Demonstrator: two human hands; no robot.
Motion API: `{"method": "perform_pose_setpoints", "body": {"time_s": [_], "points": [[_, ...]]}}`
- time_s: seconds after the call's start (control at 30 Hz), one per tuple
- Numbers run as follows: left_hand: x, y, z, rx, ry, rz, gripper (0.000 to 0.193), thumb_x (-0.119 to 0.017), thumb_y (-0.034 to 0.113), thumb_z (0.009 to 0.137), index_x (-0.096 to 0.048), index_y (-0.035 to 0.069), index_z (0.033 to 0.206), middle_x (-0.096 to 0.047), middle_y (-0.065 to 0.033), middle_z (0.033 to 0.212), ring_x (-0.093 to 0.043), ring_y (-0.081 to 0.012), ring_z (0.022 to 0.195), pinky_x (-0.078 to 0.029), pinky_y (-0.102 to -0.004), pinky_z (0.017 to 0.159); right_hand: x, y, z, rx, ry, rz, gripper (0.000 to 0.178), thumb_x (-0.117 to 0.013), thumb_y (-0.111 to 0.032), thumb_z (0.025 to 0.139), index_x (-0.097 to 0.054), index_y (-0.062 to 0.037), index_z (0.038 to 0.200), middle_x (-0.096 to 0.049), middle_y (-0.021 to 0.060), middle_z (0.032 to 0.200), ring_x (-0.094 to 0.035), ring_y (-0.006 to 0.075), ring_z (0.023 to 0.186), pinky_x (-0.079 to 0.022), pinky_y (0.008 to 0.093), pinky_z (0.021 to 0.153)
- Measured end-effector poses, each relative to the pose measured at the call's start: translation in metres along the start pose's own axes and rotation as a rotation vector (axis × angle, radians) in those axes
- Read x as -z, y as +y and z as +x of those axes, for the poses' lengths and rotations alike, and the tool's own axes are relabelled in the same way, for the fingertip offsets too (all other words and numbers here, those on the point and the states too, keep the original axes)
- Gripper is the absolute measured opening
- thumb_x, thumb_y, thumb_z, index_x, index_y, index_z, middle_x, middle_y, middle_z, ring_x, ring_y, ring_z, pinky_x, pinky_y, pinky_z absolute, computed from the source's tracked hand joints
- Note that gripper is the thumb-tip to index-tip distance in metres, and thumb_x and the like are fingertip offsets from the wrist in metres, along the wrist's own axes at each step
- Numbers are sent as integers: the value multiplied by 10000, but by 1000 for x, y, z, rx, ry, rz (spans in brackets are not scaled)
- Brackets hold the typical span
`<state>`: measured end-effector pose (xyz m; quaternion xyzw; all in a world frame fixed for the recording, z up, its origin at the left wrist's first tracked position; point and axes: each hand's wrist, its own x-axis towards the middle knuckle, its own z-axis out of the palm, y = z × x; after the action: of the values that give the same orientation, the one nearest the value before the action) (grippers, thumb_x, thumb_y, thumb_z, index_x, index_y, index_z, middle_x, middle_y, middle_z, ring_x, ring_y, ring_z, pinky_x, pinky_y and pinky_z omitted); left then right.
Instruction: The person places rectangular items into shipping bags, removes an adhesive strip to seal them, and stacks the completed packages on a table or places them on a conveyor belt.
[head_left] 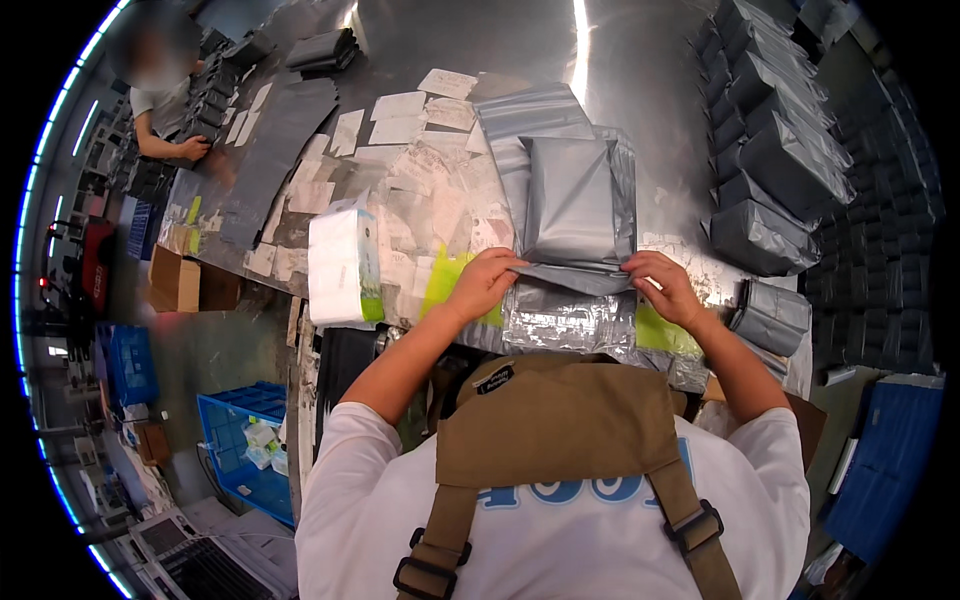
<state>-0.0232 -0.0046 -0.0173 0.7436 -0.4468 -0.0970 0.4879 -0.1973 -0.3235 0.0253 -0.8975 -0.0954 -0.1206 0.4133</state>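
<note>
A filled grey plastic mailing bag (572, 200) lies in front of me on the metal table, on top of more flat grey bags (535, 108). Its near edge is folded over into a strip. My left hand (485, 282) pinches the left end of that strip, and my right hand (664, 288) is closed on the right end. Left of my left hand stands a white plastic-wrapped pack (338, 265) with a green patch at its lower corner. Many paper slips (400, 128) are spread over the table beyond it.
Filled grey parcels (775, 135) are lined up along the table's right side, with folded grey bags (772, 318) nearer me. A blue crate (240, 440) holding small packs and a cardboard box (175, 278) are at left. Another person (165, 115) is at the far left.
</note>
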Motion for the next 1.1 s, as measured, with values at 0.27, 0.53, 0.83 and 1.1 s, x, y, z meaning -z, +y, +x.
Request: {"method": "perform_pose_setpoints", "body": {"time_s": [0.27, 0.53, 0.83, 1.1], "points": [[-14, -10, 44, 527, 88, -331, 284, -573, 247, 982, -629, 37, 798, -525, 59, 686, -427, -35, 652, -351, -229, 591, -29, 33, 15, -676, 348, 654, 169, -564, -156, 950, -586, -49, 821, -519, -63, 737, -410, 34, 675, -343, 215, 614], [-20, -10, 49, 653, 31, -398, 318, -638, 233, 925, -573, 23, 696, -471, 48, 581, -396, -38, 574, -353, -256, 532, -28, 43, 19, -844, 12, 428, 172, -634, -181, 884, -646, -37, 791, -586, -28, 682, -507, 70, 622, -417, 250, 580], [-21, -12, 55, 396, 200, 129, 349, -774, 217, 786, -614, 9, 1017, -596, -44, 755, -566, -135, 681, -473, -282, 633, -29, 44, 18, -826, 262, 355, 166, -651, -173, 903, -644, -8, 902, -660, 45, 756, -599, 107, 658, -484, 268, 611], [-28, -24, 50, 856, 107, -461, 322, -718, 131, 823, -595, 11, 1096, -619, -43, 884, -589, -142, 800, -480, -291, 689, 4, -7, -39, -888, 240, 708, 251, -574, -201, 976, -550, -47, 1173, -660, 58, 1059, -637, 135, 893, -523, 299, 744]]}}
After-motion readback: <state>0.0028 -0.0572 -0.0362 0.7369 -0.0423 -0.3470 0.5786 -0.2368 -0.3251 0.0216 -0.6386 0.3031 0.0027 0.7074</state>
